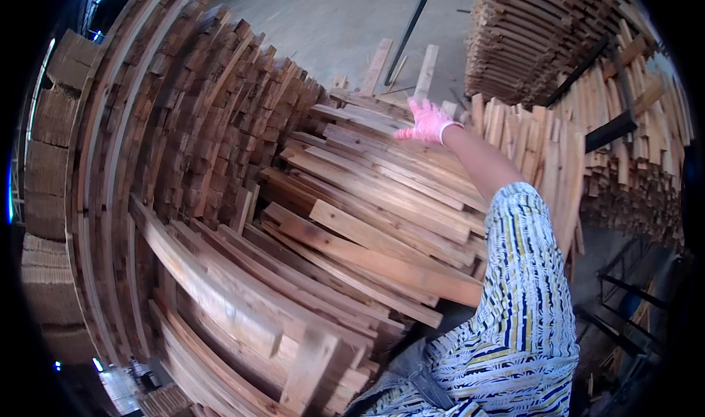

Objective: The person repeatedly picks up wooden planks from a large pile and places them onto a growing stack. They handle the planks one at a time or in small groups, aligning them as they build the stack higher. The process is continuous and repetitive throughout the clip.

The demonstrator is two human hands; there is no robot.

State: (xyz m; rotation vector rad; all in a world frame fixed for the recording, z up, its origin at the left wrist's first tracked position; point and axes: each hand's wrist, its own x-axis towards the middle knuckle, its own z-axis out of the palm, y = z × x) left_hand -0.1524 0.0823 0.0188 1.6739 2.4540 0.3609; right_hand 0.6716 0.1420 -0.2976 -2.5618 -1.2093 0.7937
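Head view: my R hand (426,123), in a pink-and-white glove, is over the far edge of the board pile (382,186), fingers spread, thumb pointing L, nothing gripped AFAICT. Contact w/ the wood under it: can't tell. L hand: can't make it out, so no call on its state.

The boards I'm working w/ lie side by side in that pile, ends ragged along its right edge. A reddish board (400,265) slants across nearer the front, its right end close to the patterned sleeve (525,270). By the near-left corner a pale board (213,285) is blurred; can't say if it's at rest. A pale slat (425,72) juts past the far edge, just beyond my fingers.

Step in hand, IMO: handling single boards at the far edge. To do it well I'd pick one top-layer board, get thumb & fingers on opposite edges b4 squeezing, then lift level, b/c neighbors lie close & could drag. Long ones prob. want a 2nd hand near the other end, else they'd swing into the stacked wall (220,109) along the pile's left edge. Also keep the sleeve clear of rough ends; snag risk.
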